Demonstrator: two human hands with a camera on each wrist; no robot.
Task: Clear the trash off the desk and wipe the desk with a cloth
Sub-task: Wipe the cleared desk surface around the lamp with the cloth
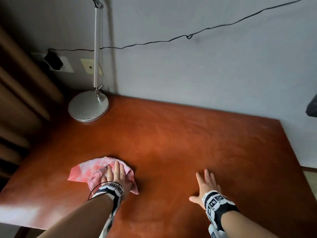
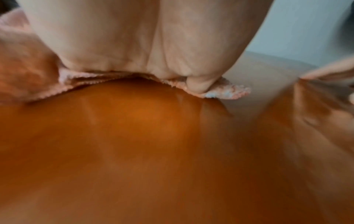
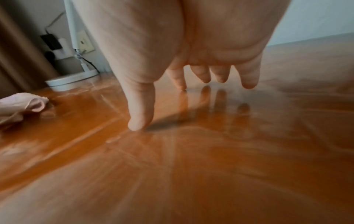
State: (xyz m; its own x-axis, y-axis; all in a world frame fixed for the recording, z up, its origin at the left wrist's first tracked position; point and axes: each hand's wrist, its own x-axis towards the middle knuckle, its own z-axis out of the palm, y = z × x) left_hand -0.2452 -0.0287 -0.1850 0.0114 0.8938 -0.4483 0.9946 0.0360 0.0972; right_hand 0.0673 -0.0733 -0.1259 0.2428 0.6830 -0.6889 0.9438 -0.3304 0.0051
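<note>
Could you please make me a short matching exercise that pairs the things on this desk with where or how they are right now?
Things:
1. cloth
2. lamp
3. right hand
4. left hand

States:
A. stands at the desk's far left corner
B. spread flat on bare wood
C. presses on the cloth
D. pink, crumpled under a palm

Pairs: 1-D, 2-A, 3-B, 4-C

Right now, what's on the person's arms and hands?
Both forearms bare, no sleeves or gloves. Left hand and right hand each have a black-and-white wrist band printed with square fiducial markers. A thin black cable loops off the left band.
</note>
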